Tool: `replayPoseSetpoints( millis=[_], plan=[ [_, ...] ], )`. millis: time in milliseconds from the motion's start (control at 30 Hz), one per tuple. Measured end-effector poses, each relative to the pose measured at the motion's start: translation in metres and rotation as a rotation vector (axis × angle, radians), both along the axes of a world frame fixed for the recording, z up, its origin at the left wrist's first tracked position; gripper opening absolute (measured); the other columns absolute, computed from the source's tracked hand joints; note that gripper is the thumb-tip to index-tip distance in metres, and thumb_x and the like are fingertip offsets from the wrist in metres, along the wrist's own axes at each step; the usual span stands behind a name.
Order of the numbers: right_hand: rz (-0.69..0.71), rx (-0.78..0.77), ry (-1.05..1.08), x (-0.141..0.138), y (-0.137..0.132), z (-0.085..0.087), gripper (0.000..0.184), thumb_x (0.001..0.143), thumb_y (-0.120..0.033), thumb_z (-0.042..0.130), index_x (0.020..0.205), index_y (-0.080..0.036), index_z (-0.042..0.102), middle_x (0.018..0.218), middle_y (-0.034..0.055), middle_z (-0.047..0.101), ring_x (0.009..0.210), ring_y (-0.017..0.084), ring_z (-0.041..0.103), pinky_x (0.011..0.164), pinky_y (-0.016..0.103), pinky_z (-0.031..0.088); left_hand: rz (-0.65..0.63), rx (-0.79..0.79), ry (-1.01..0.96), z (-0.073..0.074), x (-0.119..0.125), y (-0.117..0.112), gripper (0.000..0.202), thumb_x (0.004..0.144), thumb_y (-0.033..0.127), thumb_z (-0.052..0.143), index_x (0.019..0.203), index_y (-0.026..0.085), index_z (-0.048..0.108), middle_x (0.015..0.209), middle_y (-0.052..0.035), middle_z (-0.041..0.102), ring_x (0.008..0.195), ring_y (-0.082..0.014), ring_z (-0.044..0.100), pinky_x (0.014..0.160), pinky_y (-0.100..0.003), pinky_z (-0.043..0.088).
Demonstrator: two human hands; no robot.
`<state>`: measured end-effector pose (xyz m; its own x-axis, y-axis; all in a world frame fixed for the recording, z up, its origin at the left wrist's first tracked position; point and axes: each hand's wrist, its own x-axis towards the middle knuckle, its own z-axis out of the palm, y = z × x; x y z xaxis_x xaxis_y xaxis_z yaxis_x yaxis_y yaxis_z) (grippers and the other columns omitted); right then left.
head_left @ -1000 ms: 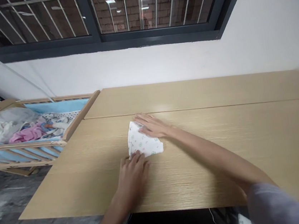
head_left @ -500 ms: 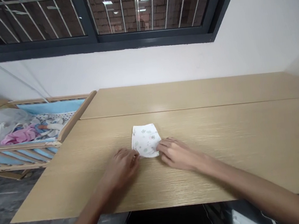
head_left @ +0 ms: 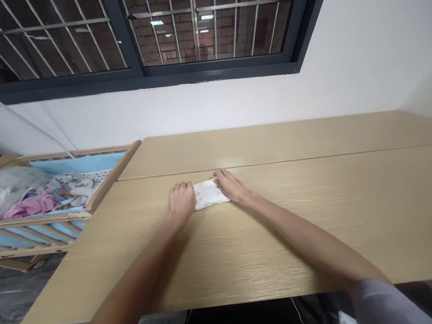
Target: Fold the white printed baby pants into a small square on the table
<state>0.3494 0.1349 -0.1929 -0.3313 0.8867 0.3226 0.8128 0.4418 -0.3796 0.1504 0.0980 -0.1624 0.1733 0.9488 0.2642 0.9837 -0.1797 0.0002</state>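
A small white cloth (head_left: 206, 195) with a faint scattered print lies on the wooden table as a narrow band between my hands. My left hand (head_left: 182, 198) is closed at the cloth's left end, its fingers curled over the edge and hiding it. At the far right corner, my right hand (head_left: 231, 185) has its fingers bent and pinched on the cloth. Both forearms reach forward over the tabletop (head_left: 288, 247).
To the left stands a wooden crib (head_left: 60, 217) with blue lining. Inside it lie a pink cloth (head_left: 31, 205), a clear plastic bag (head_left: 5, 182) and other crumpled fabrics. A seam crosses the table behind my hands. Beyond are a white wall and a barred window (head_left: 201, 28).
Both hands have moved from the cloth's near corners toward its far side. The cloth has gone from a near-square to a narrower band. The camera view has tilted up slightly.
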Motion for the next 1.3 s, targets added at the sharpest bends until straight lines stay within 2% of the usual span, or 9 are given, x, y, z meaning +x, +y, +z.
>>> replayPoseSetpoints(
  millis=[133,300,467,700,800,933,1033,1133,1300],
  plan=[
    [0.041,0.173,-0.032,-0.007,-0.015,0.004,0.043,0.105,-0.029,0.033,0.136,-0.007,0.055,0.138,0.0213,0.057,0.128,0.032,0.051,0.110,0.048,0.040,-0.040,0.077,-0.068,-0.010,0.002,-0.005,0.046,0.102,0.027,0.029,0.135,0.004,0.052,0.135,-0.0266,0.060,0.131,-0.0350,0.052,0.105,-0.047,0.042],
    [0.285,0.122,-0.139,-0.016,-0.036,-0.004,0.056,0.102,-0.028,0.037,0.152,-0.003,0.040,0.157,0.0205,0.043,0.148,0.030,0.033,0.124,0.047,0.024,-0.344,0.044,-0.296,-0.037,0.017,-0.012,0.076,0.104,0.052,0.022,0.156,-0.003,0.015,0.165,-0.0279,0.021,0.156,-0.0323,0.017,0.124,-0.049,0.024],
    [0.281,0.050,-0.217,-0.010,-0.035,-0.017,0.058,0.104,-0.032,0.031,0.157,-0.008,0.034,0.161,0.0171,0.036,0.153,0.027,0.026,0.127,0.049,0.015,-0.360,-0.066,-0.258,-0.058,0.021,-0.013,0.083,0.102,0.059,0.018,0.157,-0.004,0.014,0.165,-0.0281,0.018,0.156,-0.0316,0.013,0.126,-0.049,0.017],
    [0.149,-0.129,-0.131,0.016,-0.036,-0.018,0.071,0.106,-0.054,0.014,0.162,-0.012,0.018,0.168,0.0135,0.019,0.156,0.026,0.014,0.127,0.048,0.014,-0.302,-0.078,-0.170,-0.063,0.004,-0.009,0.084,0.102,0.060,0.017,0.156,-0.004,0.019,0.165,-0.0289,0.018,0.156,-0.0345,0.015,0.125,-0.051,0.020],
    [0.175,-0.089,-0.070,0.020,-0.040,-0.014,0.076,0.104,-0.062,0.017,0.163,-0.015,0.014,0.169,0.0134,0.010,0.157,0.027,0.005,0.127,0.051,0.012,-0.327,-0.042,-0.136,-0.056,-0.007,-0.011,0.088,0.100,0.065,0.021,0.156,-0.004,0.018,0.165,-0.0300,0.016,0.156,-0.0364,0.012,0.124,-0.053,0.020],
    [0.273,-0.070,-0.009,0.029,-0.042,-0.008,0.081,0.099,-0.067,0.037,0.161,-0.018,0.022,0.167,0.0164,0.023,0.155,0.032,0.019,0.124,0.054,0.020,-0.508,-0.060,-0.124,-0.035,-0.025,-0.013,0.088,0.094,0.073,0.040,0.156,0.013,0.027,0.160,-0.0200,0.038,0.150,-0.0324,0.034,0.120,-0.049,0.027],
    [0.325,-0.098,0.005,0.033,-0.039,-0.012,0.086,0.093,-0.063,0.054,0.159,-0.015,0.028,0.162,0.0199,0.034,0.150,0.035,0.032,0.121,0.054,0.026,-0.536,-0.085,-0.123,-0.031,-0.032,-0.010,0.084,0.087,0.070,0.057,0.149,0.017,0.040,0.150,-0.0161,0.054,0.139,-0.0322,0.048,0.115,-0.048,0.033],
    [0.312,-0.072,0.055,0.031,-0.033,-0.022,0.080,0.091,-0.049,0.061,0.157,-0.016,0.030,0.159,0.0197,0.039,0.146,0.036,0.037,0.118,0.056,0.028,-0.518,-0.009,-0.144,-0.039,-0.029,-0.006,0.069,0.088,0.052,0.064,0.143,0.014,0.048,0.145,-0.0175,0.058,0.135,-0.0323,0.052,0.111,-0.047,0.038],
    [0.198,-0.016,0.243,0.021,-0.029,-0.030,0.063,0.080,-0.022,0.060,0.141,-0.019,0.047,0.141,0.0155,0.059,0.132,0.034,0.051,0.113,0.057,0.033,-0.485,0.095,-0.191,-0.039,-0.014,-0.009,0.031,0.094,0.018,0.048,0.121,0.018,0.064,0.131,-0.0131,0.067,0.124,-0.0273,0.059,0.106,-0.043,0.043]
  ],
)
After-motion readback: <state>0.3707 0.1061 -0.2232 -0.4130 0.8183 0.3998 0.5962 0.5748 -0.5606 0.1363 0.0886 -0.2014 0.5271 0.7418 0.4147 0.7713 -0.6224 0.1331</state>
